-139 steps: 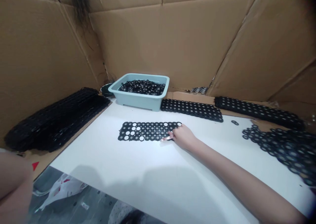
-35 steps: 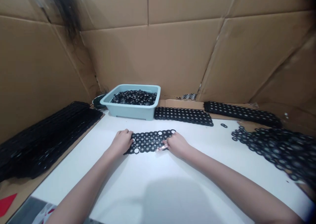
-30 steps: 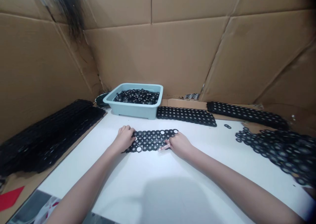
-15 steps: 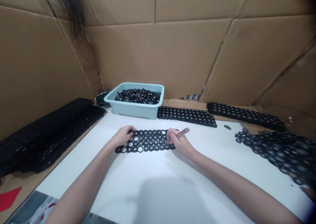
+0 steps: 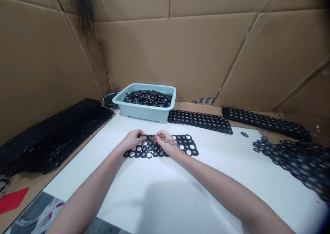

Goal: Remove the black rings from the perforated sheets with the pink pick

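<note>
Table; one sheet; left hand; right hand, stick

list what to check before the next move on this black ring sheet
1. Left hand on the ring sheet: ok, fingers touch its left part; pinching or pressing, cannot tell.
2. Right hand holds the thin stick: ok.
3. Stick tip on a ring: cannot tell, too small.
4. Sheet flat on the white table: right end ok; under the hands cannot tell.
5. Tub of loose rings apart from both hands: ok.
</note>
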A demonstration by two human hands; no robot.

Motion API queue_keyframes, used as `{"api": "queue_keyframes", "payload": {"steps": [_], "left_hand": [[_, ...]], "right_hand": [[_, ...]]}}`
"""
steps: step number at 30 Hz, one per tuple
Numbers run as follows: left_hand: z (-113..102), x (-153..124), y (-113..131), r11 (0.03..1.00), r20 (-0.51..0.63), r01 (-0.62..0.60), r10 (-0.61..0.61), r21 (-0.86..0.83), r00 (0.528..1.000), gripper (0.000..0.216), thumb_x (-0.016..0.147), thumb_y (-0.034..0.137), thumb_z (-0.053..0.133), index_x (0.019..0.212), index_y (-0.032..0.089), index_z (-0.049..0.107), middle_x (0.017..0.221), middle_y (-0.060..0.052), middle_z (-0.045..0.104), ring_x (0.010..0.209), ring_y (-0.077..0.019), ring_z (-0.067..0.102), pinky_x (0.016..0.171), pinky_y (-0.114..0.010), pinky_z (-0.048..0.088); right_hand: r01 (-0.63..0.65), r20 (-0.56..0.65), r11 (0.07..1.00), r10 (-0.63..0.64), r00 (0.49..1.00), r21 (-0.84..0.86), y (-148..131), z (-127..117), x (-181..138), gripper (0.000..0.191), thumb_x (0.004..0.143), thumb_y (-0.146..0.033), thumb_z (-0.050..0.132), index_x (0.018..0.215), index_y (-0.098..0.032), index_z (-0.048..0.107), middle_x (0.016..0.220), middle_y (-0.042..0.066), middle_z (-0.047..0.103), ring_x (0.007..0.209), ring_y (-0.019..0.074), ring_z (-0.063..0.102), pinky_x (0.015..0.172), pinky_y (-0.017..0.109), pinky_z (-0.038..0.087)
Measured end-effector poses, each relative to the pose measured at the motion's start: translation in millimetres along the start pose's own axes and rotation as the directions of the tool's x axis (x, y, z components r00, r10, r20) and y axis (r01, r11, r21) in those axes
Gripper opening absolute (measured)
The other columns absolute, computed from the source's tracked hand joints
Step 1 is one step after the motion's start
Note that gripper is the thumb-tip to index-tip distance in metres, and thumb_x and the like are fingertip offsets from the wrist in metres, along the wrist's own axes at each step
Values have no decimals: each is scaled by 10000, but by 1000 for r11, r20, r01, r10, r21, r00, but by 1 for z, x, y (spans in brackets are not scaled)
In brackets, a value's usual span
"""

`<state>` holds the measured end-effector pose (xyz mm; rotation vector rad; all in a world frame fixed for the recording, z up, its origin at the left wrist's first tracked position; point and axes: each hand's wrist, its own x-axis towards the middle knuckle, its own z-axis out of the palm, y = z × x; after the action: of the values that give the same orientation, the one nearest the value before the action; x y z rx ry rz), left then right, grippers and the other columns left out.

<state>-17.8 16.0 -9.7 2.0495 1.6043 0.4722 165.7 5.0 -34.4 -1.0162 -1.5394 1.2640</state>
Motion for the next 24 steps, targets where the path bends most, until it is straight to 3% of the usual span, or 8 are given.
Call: {"api": "queue_keyframes", "payload": {"steps": [5, 9, 13, 17, 20, 24], "left_hand": [[6, -2, 11, 994, -68, 89, -84, 68, 994, 219, 714, 329, 437, 751, 169, 582, 804, -61, 645, 798, -220, 569, 706, -295, 391], [12, -11, 30, 979, -145, 165, -147, 118, 978, 244, 744, 306, 385, 733, 159, 580, 832, -100, 643, 860, -256, 551, 775, -354, 352], [15, -17, 39, 982, -124, 143, -127, 127, 984, 253, 773, 314, 352, 728, 186, 566, 810, -58, 644, 819, -220, 561, 748, -323, 358], [9, -12, 33, 982, -103, 117, -103, 148, 989, 266, 780, 373, 356, 709, 193, 538, 763, -45, 634, 774, -217, 564, 712, -318, 363], [7, -7, 24, 980, -114, 105, -86, 171, 990, 265, 778, 384, 364, 717, 188, 532, 758, -54, 629, 779, -229, 562, 711, -327, 365], [12, -7, 19, 983, -104, 61, -43, 175, 994, 233, 784, 309, 365, 867, 198, 552, 850, -41, 639, 823, -202, 567, 734, -299, 378]], "right_hand": [[3, 15, 999, -3, 1000, -37, 2, 1, -1, 98, 757, -302, 461, 785, -209, 462, 702, -27, 552, 738, 138, 574, 664, 255, 408], [40, -3, 978, -42, 999, -207, -1, 3, -4, 93, 770, -303, 431, 761, -212, 418, 649, -49, 469, 607, 114, 478, 560, 229, 343], [124, 53, 943, -113, 992, -308, -5, 4, -6, 99, 798, -280, 378, 734, -206, 391, 620, -51, 425, 572, 109, 418, 535, 230, 302], [82, 60, 957, -68, 996, -277, -4, -5, -1, 228, 791, -302, 391, 592, -190, 393, 595, -30, 437, 592, 120, 445, 556, 242, 334], [28, 15, 980, -26, 1000, -197, -2, -16, 0, 248, 809, -293, 350, 592, -192, 413, 622, -13, 473, 626, 129, 503, 601, 259, 386], [-4, -19, 970, -1, 1000, -242, -3, -21, -3, 230, 793, -253, 385, 575, -195, 431, 681, 6, 501, 661, 143, 528, 652, 292, 409]]}}
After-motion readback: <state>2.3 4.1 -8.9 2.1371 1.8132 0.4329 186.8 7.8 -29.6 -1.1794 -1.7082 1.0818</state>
